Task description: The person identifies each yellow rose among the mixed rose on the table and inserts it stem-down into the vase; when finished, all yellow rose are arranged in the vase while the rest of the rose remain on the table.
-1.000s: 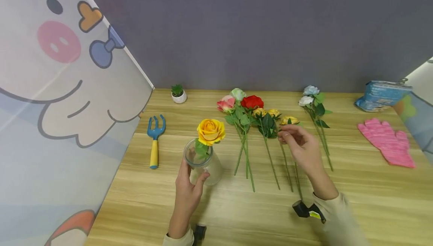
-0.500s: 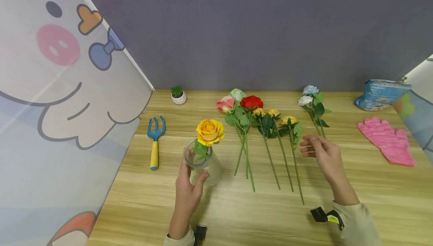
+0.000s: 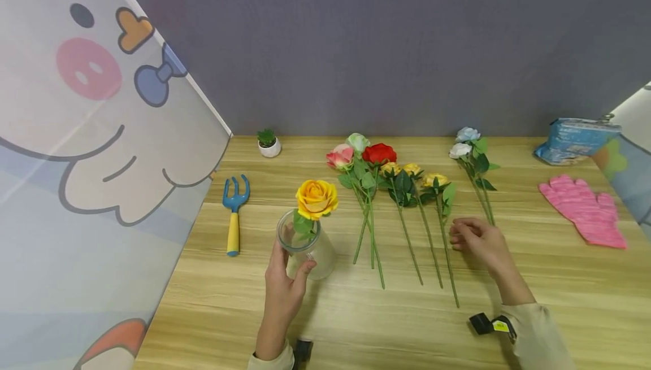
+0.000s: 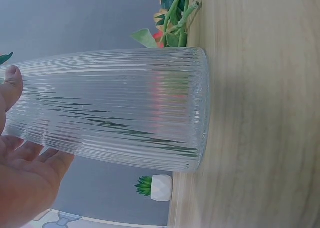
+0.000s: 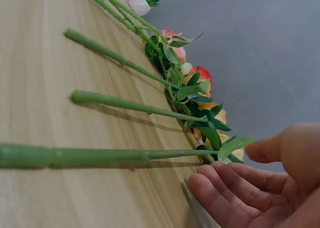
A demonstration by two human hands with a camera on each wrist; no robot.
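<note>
My left hand [image 3: 286,288] grips a clear ribbed glass vase [image 4: 115,107] around its upper part, and the vase stands upright on the table. A yellow rose [image 3: 316,199] rises from its mouth, the stem showing faintly through the glass. My right hand [image 3: 480,246] is low over the table, just right of the rightmost lying yellow rose [image 3: 435,180]. In the right wrist view, the fingers [image 5: 235,188] are loosely bent with the thumb apart, close to that rose's stem [image 5: 110,156] and leaf, and hold nothing.
More yellow roses, a red rose [image 3: 379,154], a pink rose [image 3: 339,156] and a pale green one [image 3: 358,143] lie mid-table. White [image 3: 460,151] and blue flowers [image 3: 468,135] lie farther right. Around them are a garden fork [image 3: 233,212], potted succulent [image 3: 269,144], pink glove [image 3: 585,212] and blue bag [image 3: 577,141].
My right hand has left the rightmost yellow rose's head, moved right, then dipped toward its stem. That rose's stem now lies farther right at its top leaf. My left hand keeps holding the vase.
</note>
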